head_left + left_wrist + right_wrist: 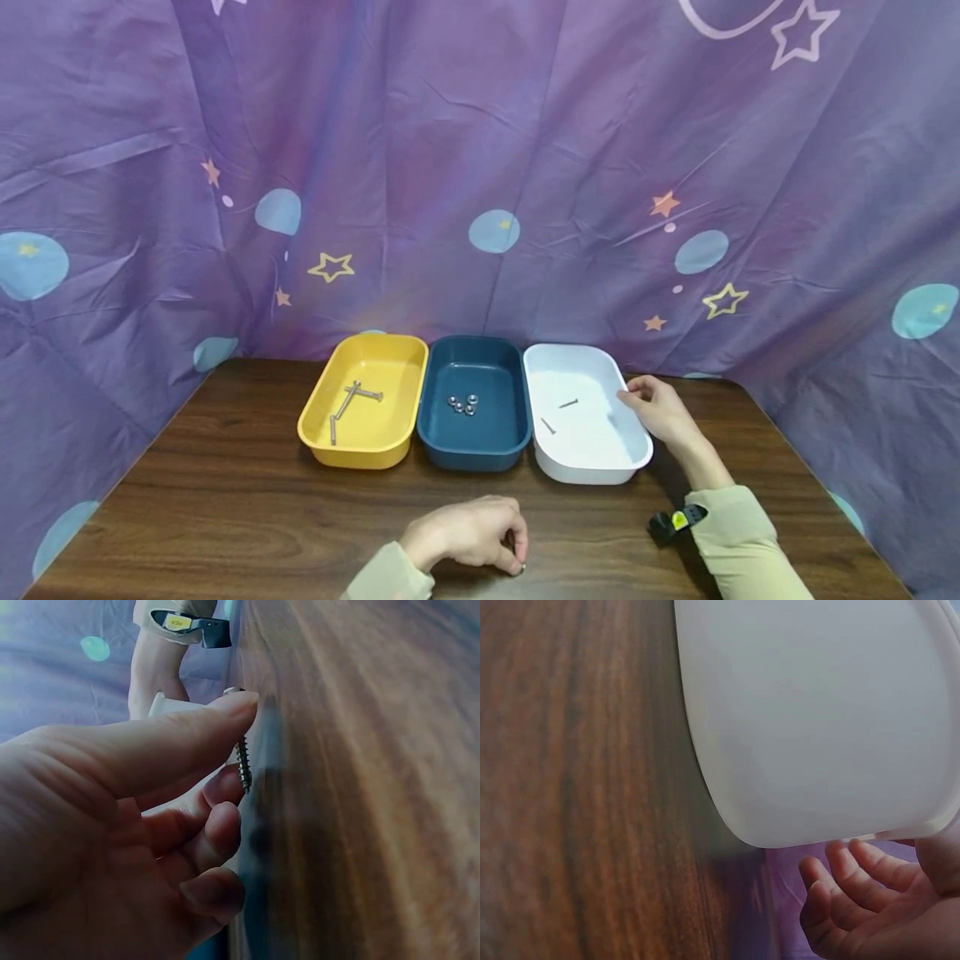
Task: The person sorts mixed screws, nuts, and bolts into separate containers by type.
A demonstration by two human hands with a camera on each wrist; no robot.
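Just above the front of the table, my left hand (472,532) pinches a small pointed screw (244,763) by its head between thumb and forefinger. Its threaded shank hangs down in the left wrist view, while the other fingers curl loosely. My right hand (663,410) grips the right rim of the white tray (592,476), thumb over the edge and fingers outside. Two screws (568,403) lie apart in that tray. In the right wrist view, the fingers (862,881) show beside the tray's outer wall, and the thumb is partly cut off.
Left of the white tray stands a dark blue tray (474,460) with several nuts (470,409). A yellow tray (360,457) at the far left holds a few bolts (347,400). All stand on a brown wooden table (225,500) before a purple curtain (450,125).
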